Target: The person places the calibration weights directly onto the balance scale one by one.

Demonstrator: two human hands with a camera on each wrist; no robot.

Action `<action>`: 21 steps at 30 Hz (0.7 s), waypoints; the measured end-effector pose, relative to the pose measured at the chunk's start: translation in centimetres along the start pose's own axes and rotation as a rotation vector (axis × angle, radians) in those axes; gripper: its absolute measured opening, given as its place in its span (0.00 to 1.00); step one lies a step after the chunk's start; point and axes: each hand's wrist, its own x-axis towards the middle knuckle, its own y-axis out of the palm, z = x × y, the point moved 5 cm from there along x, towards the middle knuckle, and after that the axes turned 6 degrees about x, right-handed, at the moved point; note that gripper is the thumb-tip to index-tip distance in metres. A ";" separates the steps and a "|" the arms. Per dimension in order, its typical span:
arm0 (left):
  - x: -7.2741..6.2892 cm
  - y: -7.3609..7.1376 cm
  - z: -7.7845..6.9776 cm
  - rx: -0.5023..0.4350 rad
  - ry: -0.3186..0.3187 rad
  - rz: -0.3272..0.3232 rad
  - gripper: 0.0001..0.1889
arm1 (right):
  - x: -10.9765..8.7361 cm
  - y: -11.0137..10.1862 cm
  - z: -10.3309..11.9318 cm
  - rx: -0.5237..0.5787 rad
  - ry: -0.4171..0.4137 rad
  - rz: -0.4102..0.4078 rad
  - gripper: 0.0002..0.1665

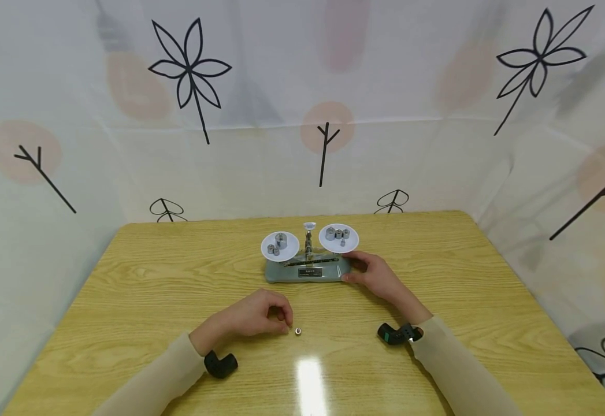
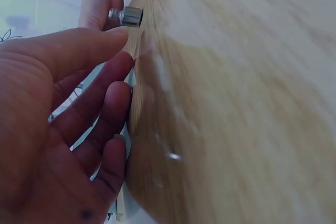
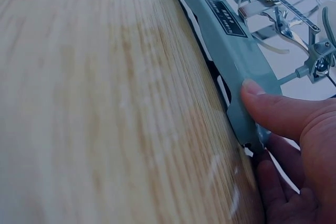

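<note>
A balance scale [image 1: 307,275] with a grey-green base and two white pans stands toward the back of the table. My right hand [image 1: 377,278] grips the right end of its base [image 3: 249,61], thumb on the front face and fingers behind. Three metal weights [image 1: 281,241] stand on the left pan [image 1: 288,254]; several more [image 1: 330,233] sit on the right pan [image 1: 353,242]. A small metal weight [image 1: 298,331] stands on the table just right of my left fingertips. My left hand [image 1: 258,313] rests at the table with loosely bent fingers, and the weight [image 2: 132,17] shows beyond its thumb tip.
The wooden table [image 1: 188,260] reaches back to a pale cloth [image 1: 260,167] printed with flowers and twigs. Black wrist devices [image 1: 221,365] sit at both sleeves. A bright light reflection lies on the table's front part.
</note>
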 end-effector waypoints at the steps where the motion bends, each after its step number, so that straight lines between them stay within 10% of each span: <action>1: 0.0 0.0 0.0 0.007 0.000 0.004 0.05 | 0.0 0.0 0.0 -0.003 0.001 0.001 0.34; 21: 0.9 1.3 -1.6 0.112 0.171 0.049 0.08 | 0.1 0.0 -0.3 -0.008 0.003 -0.003 0.33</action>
